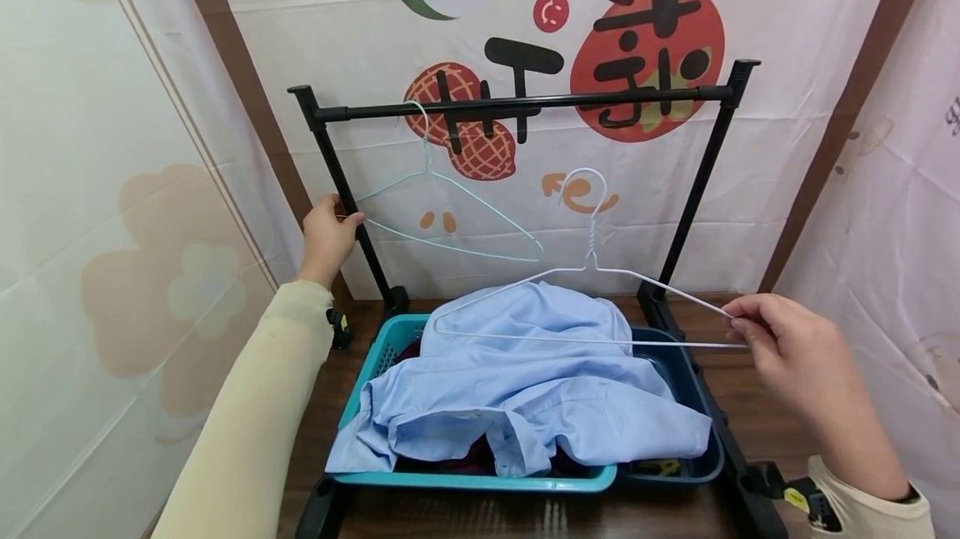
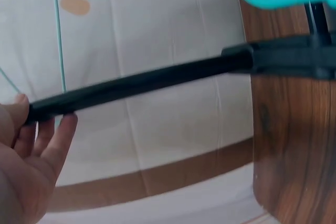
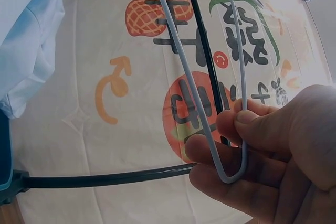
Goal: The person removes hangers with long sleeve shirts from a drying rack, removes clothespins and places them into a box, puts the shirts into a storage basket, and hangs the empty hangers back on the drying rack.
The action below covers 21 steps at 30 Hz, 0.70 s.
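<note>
A pale green wire hanger point(image 1: 480, 254) hangs by its hook from the black rack's top rail point(image 1: 570, 101). My left hand point(image 1: 328, 241) holds this hanger's left end at the rack's left post point(image 2: 142, 83), with the thumb across the post; the exact hold is partly hidden. My right hand point(image 1: 798, 372) pinches the right end of a white wire hanger point(image 1: 592, 268). In the right wrist view, the thumb and fingers are around the hanger's bent corner point(image 3: 227, 178). The white hanger is upright in front of a light blue shirt point(image 1: 525, 381).
The shirt lies crumpled over a turquoise basket point(image 1: 480, 485) and a navy basket point(image 1: 712, 447) at its right. Dark red cloth shows under it. The rack's feet stand on a brown wood-grain surface point(image 1: 525, 518), with a printed curtain point(image 1: 262, 39) behind.
</note>
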Each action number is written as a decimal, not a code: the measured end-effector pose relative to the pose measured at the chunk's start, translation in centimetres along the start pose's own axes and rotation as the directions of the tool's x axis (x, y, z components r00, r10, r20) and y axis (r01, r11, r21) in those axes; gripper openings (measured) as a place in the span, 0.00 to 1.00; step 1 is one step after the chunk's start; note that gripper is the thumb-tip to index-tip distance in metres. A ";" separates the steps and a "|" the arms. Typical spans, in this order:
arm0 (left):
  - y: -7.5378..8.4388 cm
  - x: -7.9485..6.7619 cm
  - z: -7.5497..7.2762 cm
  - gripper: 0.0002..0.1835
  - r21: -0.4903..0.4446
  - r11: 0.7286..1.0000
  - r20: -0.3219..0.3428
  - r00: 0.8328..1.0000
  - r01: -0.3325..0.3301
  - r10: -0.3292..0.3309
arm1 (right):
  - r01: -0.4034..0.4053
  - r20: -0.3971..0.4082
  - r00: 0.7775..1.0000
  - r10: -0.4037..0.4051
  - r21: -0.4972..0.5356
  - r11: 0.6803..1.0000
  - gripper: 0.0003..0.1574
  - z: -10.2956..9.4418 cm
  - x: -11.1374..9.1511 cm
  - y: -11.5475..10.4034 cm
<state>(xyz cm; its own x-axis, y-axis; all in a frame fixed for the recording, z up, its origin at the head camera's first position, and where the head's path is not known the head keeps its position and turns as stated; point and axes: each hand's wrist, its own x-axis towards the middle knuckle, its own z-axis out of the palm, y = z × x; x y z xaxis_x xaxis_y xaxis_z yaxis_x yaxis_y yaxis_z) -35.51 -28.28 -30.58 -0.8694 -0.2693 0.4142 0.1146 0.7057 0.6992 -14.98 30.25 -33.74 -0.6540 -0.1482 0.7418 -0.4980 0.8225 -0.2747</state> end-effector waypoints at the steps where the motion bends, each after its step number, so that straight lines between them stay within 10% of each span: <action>1: 0.0 0.0 -0.1 0.21 0.007 1.000 0.012 1.000 -0.002 0.002 | -0.002 0.000 1.000 0.002 0.000 1.000 0.17 0.0 0.0 0.0; 21: 0.8 0.2 -1.0 0.20 0.132 0.991 0.151 0.987 0.027 -0.047 | -0.043 -0.089 0.995 0.047 0.046 0.998 0.12 -0.2 1.1 -0.1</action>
<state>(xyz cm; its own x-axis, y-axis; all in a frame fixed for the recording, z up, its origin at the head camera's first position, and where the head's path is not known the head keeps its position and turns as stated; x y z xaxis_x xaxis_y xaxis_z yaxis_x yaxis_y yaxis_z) -35.10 -28.37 -29.38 -0.9365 -0.1999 0.2880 0.0267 0.7784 0.6272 -15.53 30.15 -32.79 -0.6233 -0.0601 0.7797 -0.4954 0.8018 -0.3343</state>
